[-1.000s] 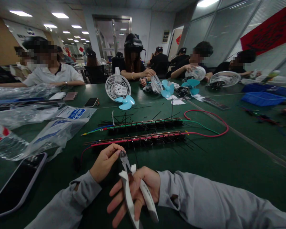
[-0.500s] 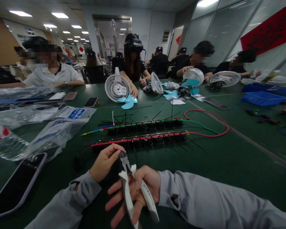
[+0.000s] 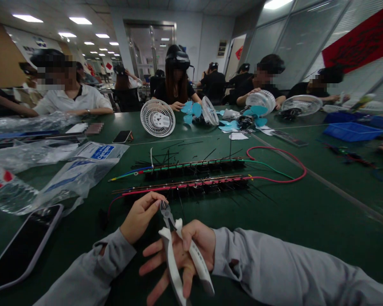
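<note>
White-handled cutting pliers [image 3: 171,259] lie across the palm of my right hand [image 3: 181,259], one handle held under the thumb, the other fingers spread. Their jaws point up and away from me, handles apart. My left hand [image 3: 141,216] pinches at the jaw tips with thumb and forefinger; whether it grips the tip or something small there is hidden. Just beyond lies a long black strip with a red wire [image 3: 178,185], thin black ends sticking out. A second strip with a green wire [image 3: 194,165] lies parallel behind it.
A phone [image 3: 25,246] and clear plastic bags [image 3: 79,170] lie at the left. Across the table are a white fan grille [image 3: 158,118], blue fan blades [image 3: 192,111] and several people. Blue trays [image 3: 352,131] stand at the right; a red wire loops mid-table.
The person across has lifted the blue fan blades up and to the right, away from the white grille. My right fingers have shifted slightly around the pliers; my left hand is unmoved.
</note>
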Motion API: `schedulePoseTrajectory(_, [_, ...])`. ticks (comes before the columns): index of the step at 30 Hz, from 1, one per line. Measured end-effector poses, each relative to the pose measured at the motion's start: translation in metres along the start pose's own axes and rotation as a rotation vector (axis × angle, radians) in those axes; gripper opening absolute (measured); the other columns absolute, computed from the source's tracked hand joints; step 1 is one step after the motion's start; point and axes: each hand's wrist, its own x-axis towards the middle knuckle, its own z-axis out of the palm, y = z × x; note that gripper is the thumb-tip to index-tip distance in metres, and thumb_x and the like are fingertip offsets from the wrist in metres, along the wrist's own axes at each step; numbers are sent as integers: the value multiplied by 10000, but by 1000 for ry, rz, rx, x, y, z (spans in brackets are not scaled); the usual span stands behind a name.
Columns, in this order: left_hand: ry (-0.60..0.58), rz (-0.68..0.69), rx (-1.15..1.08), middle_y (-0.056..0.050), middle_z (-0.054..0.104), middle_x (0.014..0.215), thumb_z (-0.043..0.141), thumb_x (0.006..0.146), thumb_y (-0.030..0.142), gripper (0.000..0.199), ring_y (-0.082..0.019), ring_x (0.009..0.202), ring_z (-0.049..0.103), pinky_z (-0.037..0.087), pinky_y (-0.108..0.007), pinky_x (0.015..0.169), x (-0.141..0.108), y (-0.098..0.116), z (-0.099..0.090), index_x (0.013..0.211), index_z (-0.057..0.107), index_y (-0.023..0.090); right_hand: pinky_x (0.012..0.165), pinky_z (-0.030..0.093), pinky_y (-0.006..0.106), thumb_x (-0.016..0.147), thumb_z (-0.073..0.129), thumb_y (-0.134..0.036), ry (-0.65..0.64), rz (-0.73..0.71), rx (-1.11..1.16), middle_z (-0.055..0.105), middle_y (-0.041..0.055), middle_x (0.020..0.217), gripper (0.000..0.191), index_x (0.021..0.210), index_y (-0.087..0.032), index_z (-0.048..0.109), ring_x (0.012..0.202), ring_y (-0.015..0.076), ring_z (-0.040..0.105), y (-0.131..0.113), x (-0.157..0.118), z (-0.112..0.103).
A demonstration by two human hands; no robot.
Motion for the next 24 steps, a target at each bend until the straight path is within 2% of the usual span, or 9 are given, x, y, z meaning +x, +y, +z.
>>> schedulePoseTrajectory(7, [-39,-27,54,-38,623,862,561,851,317,176,-154,771,569,455,-253,715,-1,2,1,887,607,151,569,546,352,448,420,-196,-18,3,69,185,220,1461,811,1254,-108,396,1182,452,421,-2,-1,0])
schedulePoseTrajectory(14, [-65,-30,82,-45,621,863,558,850,325,191,-159,770,568,463,-267,719,-1,4,0,889,613,147,575,540,336,503,425,-193,-43,-11,79,364,227,1366,745,1242,-99,421,1129,393,500,-1,-1,-2])
schedulePoseTrajectory(20, [-86,-19,90,-52,622,880,544,862,316,189,-165,803,569,461,-267,744,-1,5,1,888,620,144,516,534,324,571,432,-226,-85,-86,123,566,195,1094,620,1168,-68,483,989,337,590,7,2,-13])
schedulePoseTrajectory(24, [-84,-19,83,-49,622,868,552,858,313,183,-166,803,572,461,-265,749,-1,7,2,885,618,144,433,498,262,631,436,-224,-83,-105,143,572,126,800,382,962,-65,541,800,252,619,8,0,-12])
